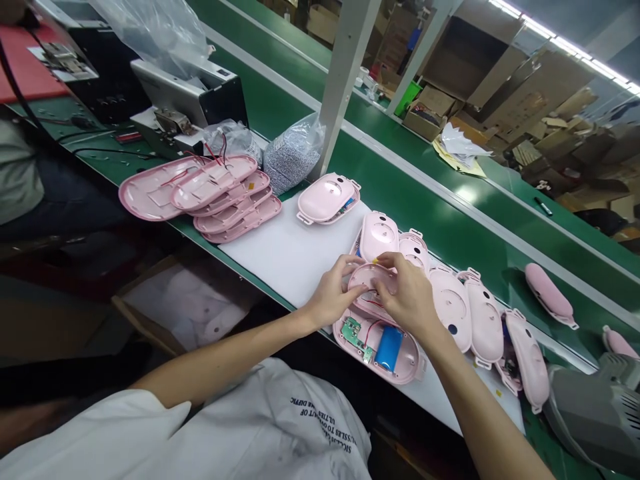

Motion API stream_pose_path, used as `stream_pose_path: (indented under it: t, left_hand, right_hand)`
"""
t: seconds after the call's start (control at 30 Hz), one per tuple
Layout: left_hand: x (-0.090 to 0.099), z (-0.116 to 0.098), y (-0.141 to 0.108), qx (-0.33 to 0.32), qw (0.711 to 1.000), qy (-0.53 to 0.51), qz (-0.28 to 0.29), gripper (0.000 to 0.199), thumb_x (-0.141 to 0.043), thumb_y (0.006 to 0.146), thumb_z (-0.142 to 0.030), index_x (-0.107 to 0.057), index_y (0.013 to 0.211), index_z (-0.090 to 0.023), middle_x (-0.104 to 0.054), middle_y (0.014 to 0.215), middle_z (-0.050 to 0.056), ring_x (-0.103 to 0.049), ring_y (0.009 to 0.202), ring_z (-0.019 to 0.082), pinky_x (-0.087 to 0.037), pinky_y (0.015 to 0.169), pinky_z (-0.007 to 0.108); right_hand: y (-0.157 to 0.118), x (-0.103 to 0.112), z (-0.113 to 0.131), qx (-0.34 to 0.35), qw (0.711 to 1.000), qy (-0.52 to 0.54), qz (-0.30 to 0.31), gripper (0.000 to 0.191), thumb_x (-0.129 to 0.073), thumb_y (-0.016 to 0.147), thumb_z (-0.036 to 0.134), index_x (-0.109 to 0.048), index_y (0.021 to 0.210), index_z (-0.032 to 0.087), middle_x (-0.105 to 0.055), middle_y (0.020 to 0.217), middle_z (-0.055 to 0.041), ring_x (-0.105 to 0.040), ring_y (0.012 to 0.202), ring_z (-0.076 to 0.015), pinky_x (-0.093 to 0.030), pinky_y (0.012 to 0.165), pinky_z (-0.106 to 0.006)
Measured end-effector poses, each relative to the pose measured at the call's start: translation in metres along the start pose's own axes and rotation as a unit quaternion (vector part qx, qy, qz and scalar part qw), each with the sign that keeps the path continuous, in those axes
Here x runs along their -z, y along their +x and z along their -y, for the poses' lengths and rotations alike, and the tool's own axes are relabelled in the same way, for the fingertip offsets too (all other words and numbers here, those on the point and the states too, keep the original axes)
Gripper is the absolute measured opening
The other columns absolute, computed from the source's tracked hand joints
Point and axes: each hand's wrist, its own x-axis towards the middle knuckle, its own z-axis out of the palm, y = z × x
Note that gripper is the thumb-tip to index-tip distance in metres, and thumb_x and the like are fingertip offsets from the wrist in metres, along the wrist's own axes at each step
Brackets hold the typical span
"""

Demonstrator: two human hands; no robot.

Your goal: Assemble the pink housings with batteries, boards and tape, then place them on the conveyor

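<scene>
Between my two hands a pink shell half (373, 275) is tilted up with its inner side towards me. My left hand (336, 291) grips its left edge, and my right hand (404, 288) grips its right edge, thumbs on the inside. Just below lies an open pink housing (406, 373) with a green circuit board (351, 331) and a blue battery (389, 347) in it. Thin red wires run near the shell and the board. Behind my fingers rests a closed-looking pink case (379, 235).
Several pink cases (483, 321) line the right side of the white mat (280, 267). Stacked pink shells (240, 220) lie left, by a bag of small metal parts (295, 153). A post (345, 80) stands behind; a grey machine (595, 407) is at right. A person (20, 173) sits far left.
</scene>
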Motion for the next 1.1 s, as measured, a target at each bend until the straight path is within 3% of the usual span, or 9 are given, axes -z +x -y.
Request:
stream_pose_path:
  t: [0.1,0.23,0.4,0.53,0.67,0.77,0.93,1.03,1.1]
  left_hand:
    - [0.001,-0.006,-0.004,-0.008,0.999,0.031,0.021,0.041,-0.066,0.085,-0.030,-0.044,0.119,-0.022,-0.059,0.118,0.008,-0.065,0.079,0.013,-0.053,0.069,0.023]
    - [0.008,-0.016,-0.012,0.010,0.995,0.100,0.025,0.047,-0.067,0.083,-0.032,-0.045,0.123,-0.021,-0.053,0.127,0.012,-0.066,0.083,0.015,-0.055,0.071,0.026]
    - [0.018,-0.023,-0.020,0.029,0.983,0.174,0.044,0.035,-0.067,0.083,-0.027,-0.057,0.115,-0.020,-0.068,0.094,0.005,-0.066,0.082,0.016,-0.055,0.076,0.028]
    - [0.018,-0.024,-0.020,0.038,0.976,0.210,0.042,0.033,-0.068,0.080,-0.023,-0.061,0.113,-0.020,-0.069,0.089,0.004,-0.066,0.075,0.015,-0.056,0.068,0.026]
    - [0.016,-0.023,-0.021,0.051,0.993,0.102,-0.002,0.027,-0.071,0.078,-0.024,-0.064,0.103,-0.016,-0.070,0.086,0.006,-0.069,0.077,0.019,-0.058,0.072,0.029]
    - [0.012,-0.023,-0.022,-0.042,0.992,0.122,-0.003,0.017,-0.069,0.082,-0.028,-0.070,0.095,-0.016,-0.071,0.091,0.007,-0.068,0.083,0.019,-0.057,0.080,0.032]
    - [0.005,-0.013,-0.020,-0.261,0.917,0.303,0.002,0.015,-0.058,0.091,-0.024,-0.072,0.096,-0.023,-0.070,0.090,0.005,-0.061,0.088,0.018,-0.052,0.083,0.035]
    - [0.001,-0.004,-0.016,-0.289,0.901,0.320,-0.055,0.012,-0.060,0.089,-0.025,-0.072,0.092,-0.024,-0.063,0.103,0.008,-0.057,0.098,0.020,-0.052,0.083,0.036]
    - [-0.003,0.000,-0.012,-0.250,0.931,0.259,-0.070,0.012,-0.061,0.088,-0.028,-0.071,0.087,-0.022,-0.055,0.118,0.010,-0.057,0.105,0.021,-0.053,0.083,0.035]
  right_hand:
    - [0.001,0.000,0.000,-0.033,0.996,0.076,0.036,0.034,-0.053,0.080,0.023,-0.047,0.113,0.024,-0.067,0.090,-0.0015,-0.063,0.081,-0.0205,-0.044,0.070,-0.031]
    - [-0.003,0.007,-0.003,-0.064,0.992,0.112,0.001,0.030,-0.051,0.082,0.026,-0.046,0.111,0.023,-0.068,0.084,-0.0009,-0.062,0.071,-0.0185,-0.043,0.066,-0.029]
    - [-0.016,0.028,-0.012,-0.074,0.996,0.010,-0.040,0.031,-0.049,0.084,0.026,-0.047,0.114,0.024,-0.069,0.083,0.0010,-0.061,0.064,-0.0171,-0.038,0.060,-0.027]
    - [-0.028,0.049,-0.022,-0.090,0.991,-0.072,-0.074,0.029,-0.049,0.085,0.026,-0.047,0.114,0.026,-0.070,0.089,0.0019,-0.062,0.068,-0.0177,-0.035,0.058,-0.026]
    - [-0.035,0.060,-0.024,-0.088,0.992,-0.079,-0.039,0.030,-0.049,0.085,0.025,-0.047,0.115,0.026,-0.070,0.086,0.0022,-0.062,0.069,-0.0189,-0.035,0.058,-0.026]
    - [-0.031,0.055,-0.013,-0.050,0.997,-0.035,0.038,0.033,-0.047,0.084,0.022,-0.045,0.117,0.026,-0.070,0.084,0.0026,-0.062,0.067,-0.0185,-0.036,0.059,-0.027]
    - [-0.017,0.034,0.011,-0.013,0.997,0.020,0.075,0.034,-0.046,0.083,0.021,-0.043,0.116,0.026,-0.068,0.079,0.0034,-0.059,0.063,-0.0176,-0.035,0.059,-0.026]
    - [-0.011,0.028,0.013,-0.016,0.994,0.060,0.085,0.035,-0.047,0.083,0.021,-0.042,0.117,0.025,-0.067,0.075,0.0035,-0.058,0.059,-0.0174,-0.036,0.058,-0.026]
    - [-0.008,0.027,0.010,-0.023,0.993,0.081,0.086,0.035,-0.048,0.082,0.022,-0.042,0.117,0.024,-0.068,0.077,0.0029,-0.059,0.061,-0.0176,-0.037,0.060,-0.026]
